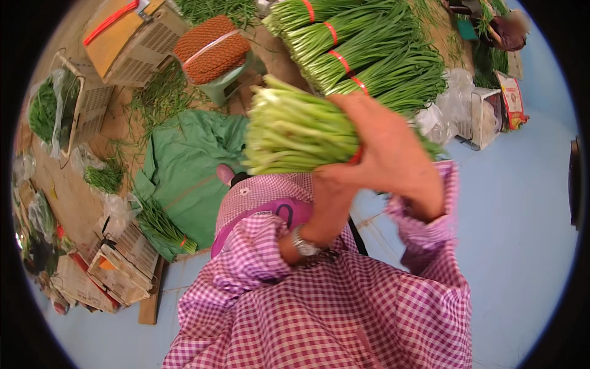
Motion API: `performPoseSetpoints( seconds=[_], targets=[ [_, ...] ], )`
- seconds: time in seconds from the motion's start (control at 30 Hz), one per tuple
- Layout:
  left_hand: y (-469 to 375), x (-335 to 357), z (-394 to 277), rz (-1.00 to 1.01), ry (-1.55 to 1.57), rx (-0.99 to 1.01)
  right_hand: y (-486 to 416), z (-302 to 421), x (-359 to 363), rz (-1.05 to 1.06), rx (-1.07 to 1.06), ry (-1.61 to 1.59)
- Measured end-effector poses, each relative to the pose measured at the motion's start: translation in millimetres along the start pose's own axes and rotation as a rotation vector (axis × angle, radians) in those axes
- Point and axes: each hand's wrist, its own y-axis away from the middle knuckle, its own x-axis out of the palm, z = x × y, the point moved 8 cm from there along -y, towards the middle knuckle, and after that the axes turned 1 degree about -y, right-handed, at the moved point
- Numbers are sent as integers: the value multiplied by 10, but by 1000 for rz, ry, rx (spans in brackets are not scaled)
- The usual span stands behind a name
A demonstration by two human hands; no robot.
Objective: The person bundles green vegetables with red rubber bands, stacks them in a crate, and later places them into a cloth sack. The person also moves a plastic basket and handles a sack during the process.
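A thick bundle of green-leafed chives or similar greens (299, 129) is held up in front of me, its pale cut ends facing left. My right hand (387, 143) wraps over the bundle near a red band (356, 156). My left hand (336, 184), with a metal-strapped watch (303, 241) at the wrist, grips it from the near side; part of its fingers is hidden. Beyond, several banded bundles (368, 50) lie stacked with leaves pointing right. A smaller banded bundle (166, 226) rests on a green sheet (189, 152).
A stool (221, 90) with an orange-brown woven cushion (214, 48) stands beyond the sheet. Plastic crates (152, 41) stand at upper left, another crate (124, 270) at lower left. Loose greens (161, 94) litter the floor. At upper right are plastic bags (454, 101) and another person (509, 32).
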Motion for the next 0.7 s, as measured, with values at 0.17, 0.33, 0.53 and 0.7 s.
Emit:
performPoseSetpoints(
  seconds=[0.17, 0.33, 0.53, 0.7],
  targets=[
    [-387, 1286, 213, 126, 700, -368, -168, -876, -609, 262, -49, 169],
    [-706, 1907, 1113, -21, 821, -667, -677, -1820, 17, 683, -104, 281],
    [-914, 1551, 2313, -13, 697, -743, -1152, -2785, 1237, 804, -57, 377],
    [-701, 996, 1806, -84, 219, -562, -896, -2519, 574, 111, -272, 101]
  ],
)
